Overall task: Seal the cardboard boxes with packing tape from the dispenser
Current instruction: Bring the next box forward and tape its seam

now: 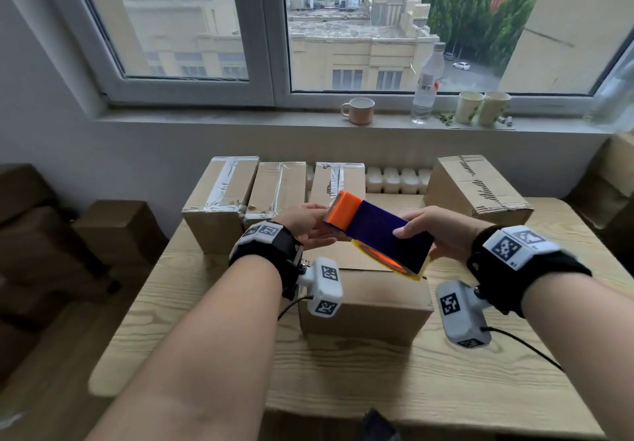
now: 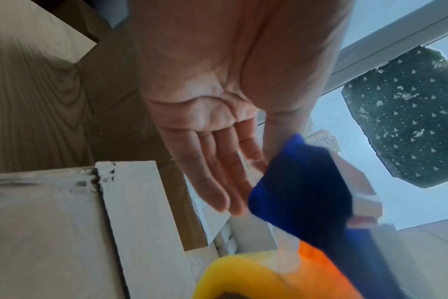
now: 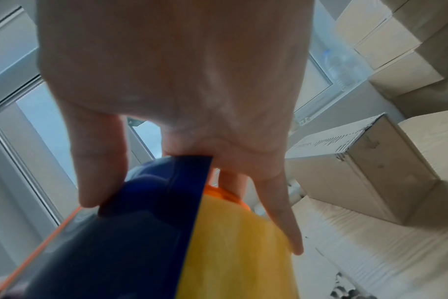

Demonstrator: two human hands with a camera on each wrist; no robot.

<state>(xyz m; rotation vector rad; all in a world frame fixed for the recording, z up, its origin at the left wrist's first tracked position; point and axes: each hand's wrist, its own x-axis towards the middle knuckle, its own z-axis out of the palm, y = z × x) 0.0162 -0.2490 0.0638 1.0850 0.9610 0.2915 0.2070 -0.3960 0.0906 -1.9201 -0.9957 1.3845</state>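
The right hand (image 1: 442, 231) grasps the blue-and-orange tape dispenser (image 1: 377, 231), thumb on its top face and fingers under the yellow roll, holding it in the air above the unsealed box (image 1: 365, 300) that sits mid-table toward the near edge. The left hand (image 1: 305, 228) lies flat and relaxed at the orange cutter end, fingers straight and gripping nothing (the wrist view shows the palm plainly).

The step in hand looks like freeing the tape's loose end. To do it well, the left fingertips should peel the end off the cutter teeth without sticking it to themselves, while the right hand keeps the dispenser steady, then lower it to the box's far edge so the strip runs straight along the flap seam.

The tape's loose end is not discernible in any view. The dispenser hides the box's seam. 3 taped boxes (image 1: 274, 186) stand along the table's (image 1: 514, 389) far edge.
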